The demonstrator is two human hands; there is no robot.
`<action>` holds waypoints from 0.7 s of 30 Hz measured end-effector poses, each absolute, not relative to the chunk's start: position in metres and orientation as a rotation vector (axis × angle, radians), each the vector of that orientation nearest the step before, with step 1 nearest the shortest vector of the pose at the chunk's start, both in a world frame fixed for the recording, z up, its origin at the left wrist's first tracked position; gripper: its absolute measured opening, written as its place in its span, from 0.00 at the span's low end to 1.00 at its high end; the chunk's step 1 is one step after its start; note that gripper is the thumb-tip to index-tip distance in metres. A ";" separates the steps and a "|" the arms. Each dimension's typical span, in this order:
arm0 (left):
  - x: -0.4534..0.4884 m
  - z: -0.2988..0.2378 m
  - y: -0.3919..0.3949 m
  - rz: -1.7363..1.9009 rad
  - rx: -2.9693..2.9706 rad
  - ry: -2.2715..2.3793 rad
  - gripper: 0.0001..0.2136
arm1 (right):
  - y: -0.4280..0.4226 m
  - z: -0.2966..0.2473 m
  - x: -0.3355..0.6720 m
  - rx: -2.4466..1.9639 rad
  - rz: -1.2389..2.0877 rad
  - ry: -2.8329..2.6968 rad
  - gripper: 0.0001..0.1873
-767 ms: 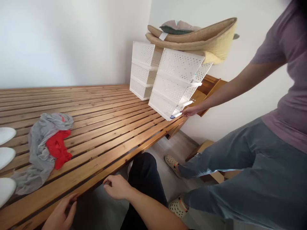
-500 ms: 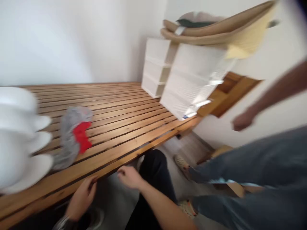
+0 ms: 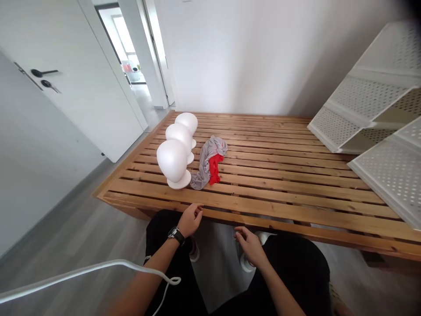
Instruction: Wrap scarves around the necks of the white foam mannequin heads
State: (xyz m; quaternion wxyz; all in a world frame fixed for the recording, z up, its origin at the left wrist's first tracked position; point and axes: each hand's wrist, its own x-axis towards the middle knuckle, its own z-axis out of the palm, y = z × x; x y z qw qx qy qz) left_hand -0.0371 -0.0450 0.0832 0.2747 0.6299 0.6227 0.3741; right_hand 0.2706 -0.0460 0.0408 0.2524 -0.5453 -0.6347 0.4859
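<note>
My left hand [image 3: 191, 218], with a dark watch on the wrist, rests against the front edge of a slatted wooden bed frame [image 3: 283, 188]; its fingers are loosely curled and hold nothing. My right hand [image 3: 247, 242] hovers just below that edge, fingers half bent and apart, empty. On the slats ahead stand three white egg-shaped foam heads [image 3: 173, 161] in a row. A crumpled grey cloth [image 3: 205, 159] with a red cloth [image 3: 215, 168] on it lies right beside them.
White perforated storage racks [image 3: 368, 109] sit at the right end of the frame. A white door [image 3: 75, 87] with a dark handle stands at left, beside an open doorway. A white cable [image 3: 98, 270] crosses the lower left. Grey floor lies below.
The view has swung left: the other person and the cushions are out of sight, the foam heads and door now show. Both my hands stay near the frame's front edge.
</note>
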 end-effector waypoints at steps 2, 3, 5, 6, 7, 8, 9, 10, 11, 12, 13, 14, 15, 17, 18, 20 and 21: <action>-0.053 0.093 -0.043 1.070 1.651 1.701 0.13 | -0.044 0.046 0.267 -1.456 1.357 -1.712 0.20; -0.064 0.100 -0.041 1.107 1.624 1.730 0.13 | -0.041 0.050 0.264 -1.431 1.371 -1.719 0.21; -0.094 0.114 -0.034 1.205 1.535 1.814 0.15 | -0.030 0.062 0.255 -1.364 1.368 -1.758 0.21; -0.112 0.122 -0.029 1.267 1.474 1.862 0.16 | -0.022 0.070 0.247 -1.327 1.350 -1.781 0.21; -0.131 0.130 -0.022 1.341 1.405 1.910 0.17 | -0.012 0.079 0.236 -1.289 1.327 -1.803 0.21; -0.151 0.138 -0.015 1.423 1.331 1.948 0.19 | 0.000 0.089 0.221 -1.248 1.309 -1.816 0.21; -0.169 0.145 -0.005 1.507 1.252 1.968 0.21 | 0.013 0.100 0.203 -1.199 1.304 -1.818 0.21; -0.186 0.153 0.005 1.583 1.177 1.970 0.23 | 0.027 0.110 0.181 -1.144 1.315 -1.809 0.21; -0.200 0.160 0.017 1.636 1.112 1.954 0.26 | 0.042 0.120 0.157 -1.082 1.345 -1.783 0.22; -0.210 0.166 0.029 1.666 1.055 1.927 0.30 | 0.057 0.130 0.131 -1.020 1.386 -1.756 0.23; -0.218 0.172 0.042 1.672 1.013 1.896 0.34 | 0.072 0.139 0.103 -0.986 1.428 -1.729 0.26; -0.223 0.178 0.055 1.656 0.986 1.861 0.37 | 0.087 0.147 0.077 -1.002 1.454 -1.703 0.31; -0.225 0.182 0.067 1.630 0.979 1.826 0.40 | 0.102 0.154 0.051 -1.025 1.476 -1.698 0.37; -0.224 0.187 0.086 1.599 1.008 1.762 0.43 | 0.127 0.165 0.007 -1.068 1.477 -1.658 0.49; -0.222 0.187 0.094 1.602 1.033 1.738 0.44 | 0.137 0.169 -0.010 -1.079 1.472 -1.632 0.55; -0.219 0.184 0.104 1.637 1.070 1.715 0.44 | 0.152 0.173 -0.035 -1.078 1.456 -1.589 0.64; -0.218 0.182 0.106 1.657 1.074 1.710 0.43 | 0.156 0.173 -0.044 -1.073 1.450 -1.584 0.68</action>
